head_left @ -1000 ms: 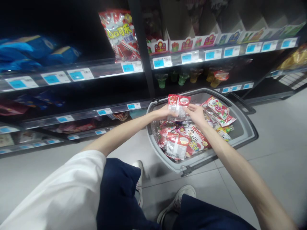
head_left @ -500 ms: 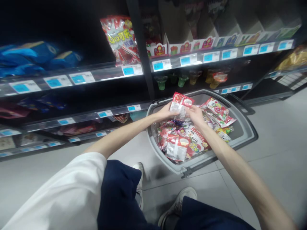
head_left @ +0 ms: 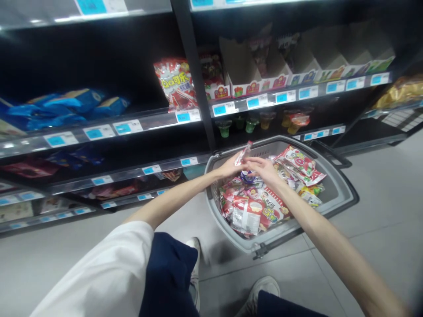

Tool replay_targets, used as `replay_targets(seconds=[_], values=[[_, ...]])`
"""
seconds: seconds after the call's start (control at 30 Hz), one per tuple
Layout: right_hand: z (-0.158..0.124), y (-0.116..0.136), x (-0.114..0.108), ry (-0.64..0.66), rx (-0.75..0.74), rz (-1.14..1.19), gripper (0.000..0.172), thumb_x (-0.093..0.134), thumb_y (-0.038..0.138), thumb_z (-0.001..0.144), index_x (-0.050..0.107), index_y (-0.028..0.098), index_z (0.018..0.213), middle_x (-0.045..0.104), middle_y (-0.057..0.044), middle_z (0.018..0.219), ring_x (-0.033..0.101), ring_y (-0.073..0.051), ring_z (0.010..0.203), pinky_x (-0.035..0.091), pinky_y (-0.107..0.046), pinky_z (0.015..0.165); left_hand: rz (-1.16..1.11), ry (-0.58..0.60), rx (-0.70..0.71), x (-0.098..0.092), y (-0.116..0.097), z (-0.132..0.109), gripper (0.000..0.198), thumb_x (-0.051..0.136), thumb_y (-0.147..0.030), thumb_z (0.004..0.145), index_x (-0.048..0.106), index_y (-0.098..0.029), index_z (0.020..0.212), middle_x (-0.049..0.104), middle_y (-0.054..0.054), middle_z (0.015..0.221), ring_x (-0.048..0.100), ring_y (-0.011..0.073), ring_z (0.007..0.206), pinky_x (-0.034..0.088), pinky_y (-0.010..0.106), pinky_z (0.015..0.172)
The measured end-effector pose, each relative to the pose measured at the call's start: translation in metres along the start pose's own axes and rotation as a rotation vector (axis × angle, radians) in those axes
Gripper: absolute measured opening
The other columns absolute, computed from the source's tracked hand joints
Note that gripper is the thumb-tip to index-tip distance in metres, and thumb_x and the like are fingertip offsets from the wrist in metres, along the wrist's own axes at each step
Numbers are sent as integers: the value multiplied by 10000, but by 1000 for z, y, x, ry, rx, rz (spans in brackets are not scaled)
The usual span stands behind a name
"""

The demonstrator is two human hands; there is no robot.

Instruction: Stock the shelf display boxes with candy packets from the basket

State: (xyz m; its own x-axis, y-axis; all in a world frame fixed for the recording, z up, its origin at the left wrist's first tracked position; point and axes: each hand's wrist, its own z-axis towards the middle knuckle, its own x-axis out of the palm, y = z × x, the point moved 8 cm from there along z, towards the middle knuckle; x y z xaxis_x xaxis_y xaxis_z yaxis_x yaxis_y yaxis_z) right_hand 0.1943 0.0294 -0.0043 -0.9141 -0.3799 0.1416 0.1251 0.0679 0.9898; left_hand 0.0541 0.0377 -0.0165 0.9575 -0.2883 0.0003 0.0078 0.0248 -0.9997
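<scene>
My left hand (head_left: 230, 167) is closed on a red and white candy packet (head_left: 243, 155) above the basket, and the packet is turned nearly edge-on. Beside it, my right hand (head_left: 262, 171) has its fingers stretched out, with the tips at the packet's lower edge. Below both hands is a grey shopping basket (head_left: 333, 190) holding several candy bags. Among these are a taped red and white bundle (head_left: 247, 214), a red and white gummy bag (head_left: 275, 203), another bag (head_left: 299, 160) by the far side and a yellow-green packet (head_left: 310, 193).
Dark store shelves with price tags stand ahead. They bear a red candy bag (head_left: 175, 83), blue packages (head_left: 77, 100), display boxes (head_left: 246, 88) and small jelly cups (head_left: 224, 127). The basket rests near the tiled floor (head_left: 373, 259), with my shoes (head_left: 268, 286) in front of it.
The packet has turned from showing its broad face to nearly edge-on. My right hand's fingers have straightened, and the view has tilted so shelves and basket appear lower.
</scene>
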Motion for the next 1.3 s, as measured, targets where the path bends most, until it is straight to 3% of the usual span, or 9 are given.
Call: replay_targets(seconds=[0.1, 0.23, 0.43, 0.6, 0.7, 0.93, 1.07, 1.17, 1.3], values=[[4, -2, -14, -139, -20, -44, 565, 851, 640, 631, 699, 188, 933, 766, -88, 910, 711, -188, 761, 561, -265, 591, -144, 43, -99, 6, 1, -2, 620, 746, -456, 730, 637, -129, 1245, 697, 178, 1286, 669, 338, 1163, 514, 538, 1028], [9, -3, -36, -306, -72, -85, 624, 831, 643, 627, 640, 191, 1012, 702, -45, 890, 641, -162, 759, 495, -237, 571, -255, 168, -255, 22, 2, -12, 426, 671, -398, 708, 711, -104, 1015, 773, 185, 1047, 732, 322, 944, 566, 551, 915], [12, -11, -49, -437, -123, -108, 796, 816, 585, 614, 551, 205, 1262, 635, -112, 1221, 639, -184, 895, 541, -300, 711, -325, 286, -381, 37, 1, -22, 448, 653, -284, 624, 712, -111, 1033, 781, 171, 1032, 726, 335, 984, 563, 547, 908], [12, -8, -46, -409, -154, -67, 680, 824, 548, 578, 610, 163, 1096, 713, -114, 1000, 677, -217, 866, 556, -338, 742, -355, 345, -407, 41, 1, -24, 485, 620, -263, 602, 710, -121, 1057, 785, 162, 1035, 710, 339, 1052, 541, 551, 957], [8, 1, -48, -446, -233, -83, 619, 825, 517, 594, 607, 176, 1062, 724, -98, 997, 689, -203, 879, 558, -328, 783, -347, 341, -413, 40, 4, -24, 506, 614, -257, 578, 709, -112, 1054, 782, 170, 1042, 713, 340, 1040, 542, 550, 953], [5, 12, -57, -507, -277, -115, 534, 854, 484, 580, 644, 174, 960, 743, -87, 868, 694, -211, 769, 561, -337, 702, -204, 164, -258, 24, 3, -13, 476, 738, -271, 576, 711, -130, 1030, 784, 120, 994, 726, 241, 858, 575, 381, 838], [3, 16, -53, -476, -271, -99, 571, 922, 511, 474, 662, 172, 852, 731, -70, 754, 684, -210, 683, 554, -332, 634, -28, 38, -111, 10, -6, -1, 544, 767, -504, 700, 695, -140, 1098, 768, 107, 1043, 721, 225, 921, 561, 371, 896], [2, 19, -48, -460, -272, -66, 604, 940, 551, 426, 662, 176, 809, 724, -65, 713, 665, -204, 620, 537, -324, 568, 181, 6, -53, 2, -22, 6, 577, 764, -605, 726, 723, -118, 1033, 764, 105, 967, 710, 225, 883, 556, 371, 876], [-1, 23, -47, -472, -290, -14, 588, 936, 573, 445, 661, 181, 787, 727, -63, 713, 655, -197, 605, 535, -323, 555, 526, 1, 55, -5, -67, 10, 417, 819, -510, 714, 761, -144, 904, 734, 66, 929, 664, 208, 862, 523, 319, 836]])
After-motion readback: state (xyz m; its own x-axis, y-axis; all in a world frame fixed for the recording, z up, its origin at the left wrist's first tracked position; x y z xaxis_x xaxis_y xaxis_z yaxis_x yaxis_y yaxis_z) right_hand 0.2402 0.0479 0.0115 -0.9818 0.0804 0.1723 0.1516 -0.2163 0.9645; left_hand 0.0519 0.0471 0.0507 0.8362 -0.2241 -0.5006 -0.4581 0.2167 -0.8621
